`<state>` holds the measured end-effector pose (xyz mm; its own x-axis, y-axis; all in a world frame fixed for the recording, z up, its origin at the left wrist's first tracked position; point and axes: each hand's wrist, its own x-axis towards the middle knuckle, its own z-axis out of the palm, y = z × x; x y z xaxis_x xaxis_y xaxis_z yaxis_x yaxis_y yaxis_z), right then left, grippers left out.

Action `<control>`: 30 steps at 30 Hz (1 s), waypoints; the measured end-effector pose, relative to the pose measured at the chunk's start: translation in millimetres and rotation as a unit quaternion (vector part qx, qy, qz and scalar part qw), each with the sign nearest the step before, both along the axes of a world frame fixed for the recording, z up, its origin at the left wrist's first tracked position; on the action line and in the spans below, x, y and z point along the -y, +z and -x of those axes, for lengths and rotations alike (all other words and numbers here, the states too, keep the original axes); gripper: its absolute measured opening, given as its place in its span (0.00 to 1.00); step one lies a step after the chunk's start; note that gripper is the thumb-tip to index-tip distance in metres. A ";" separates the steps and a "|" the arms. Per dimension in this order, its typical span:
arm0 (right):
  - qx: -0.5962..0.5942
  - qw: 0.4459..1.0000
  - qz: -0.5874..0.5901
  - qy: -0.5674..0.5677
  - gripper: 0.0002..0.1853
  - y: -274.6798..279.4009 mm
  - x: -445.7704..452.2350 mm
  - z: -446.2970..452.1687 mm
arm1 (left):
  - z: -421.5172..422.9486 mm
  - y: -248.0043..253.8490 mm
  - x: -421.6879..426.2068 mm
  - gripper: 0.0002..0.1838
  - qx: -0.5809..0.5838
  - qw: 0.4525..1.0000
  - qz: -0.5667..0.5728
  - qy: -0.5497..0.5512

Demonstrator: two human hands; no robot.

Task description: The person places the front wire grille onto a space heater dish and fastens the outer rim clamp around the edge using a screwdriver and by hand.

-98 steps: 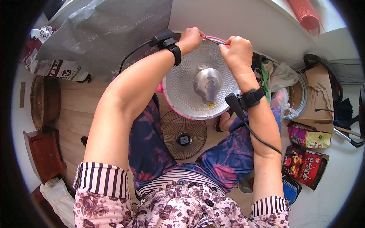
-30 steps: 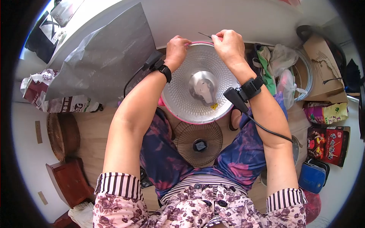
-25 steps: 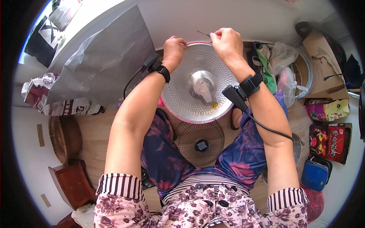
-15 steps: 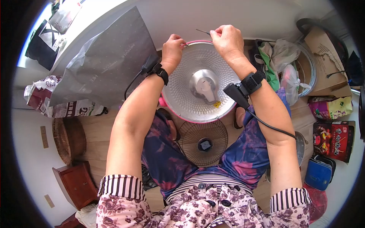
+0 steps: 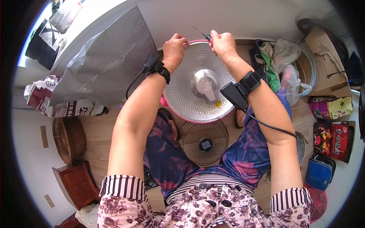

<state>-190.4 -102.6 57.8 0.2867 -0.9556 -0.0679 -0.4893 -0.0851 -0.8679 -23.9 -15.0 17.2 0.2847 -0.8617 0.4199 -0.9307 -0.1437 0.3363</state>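
Observation:
A round heater dish [image 5: 180, 81] with a dimpled silver reflector and a pink rim stands between my knees. In its middle is a shiny metal cap [image 5: 205, 80]. My left hand [image 5: 175, 48] is closed at the far left of the rim, its fingertips pinched together; whatever is in them is too small to make out. Over the rim's far right side, my right hand [image 5: 223, 42] grips a screwdriver [image 5: 207, 37]. Its thin shaft points up and left, away from the dish. Below the dish, a round wire guard [image 5: 190, 146] lies on the floor between my legs.
To the left stand a large grey bag [image 5: 110, 57], a round woven basket [image 5: 68, 140] and a small brown wooden cabinet [image 5: 78, 184]. At right are plastic bags [image 5: 285, 51], a coil of wire [image 5: 312, 72], a cardboard box [image 5: 323, 49], a red box [image 5: 334, 140] and a blue case [image 5: 319, 173].
My right hand has shifted a little down and left, and the screwdriver's handle now shows, its shaft tilted more upward. My left hand stays at the rim with a slight shift right.

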 end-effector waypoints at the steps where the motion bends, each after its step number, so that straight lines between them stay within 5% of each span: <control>1: 0.014 1.000 -0.015 -0.008 0.22 -3.5 -1.9 -4.5 | -0.1 -0.1 0.1 0.02 0.001 1.000 -0.005 -0.004; 5: 0.058 0.988 -0.142 0.013 0.21 7.5 -16.8 -3.8 | 1.4 2.4 0.4 0.02 0.002 1.000 -0.007 -0.001; 14: 0.022 0.996 -0.068 0.047 0.07 -13.7 -8.8 0.6 | -0.5 -1.5 4.7 0.04 0.009 1.000 -0.002 -0.007; 30: 0.028 0.994 -0.099 0.049 0.05 -1.3 -13.2 2.4 | 6.6 -6.0 10.0 0.05 -0.108 0.993 -0.011 0.037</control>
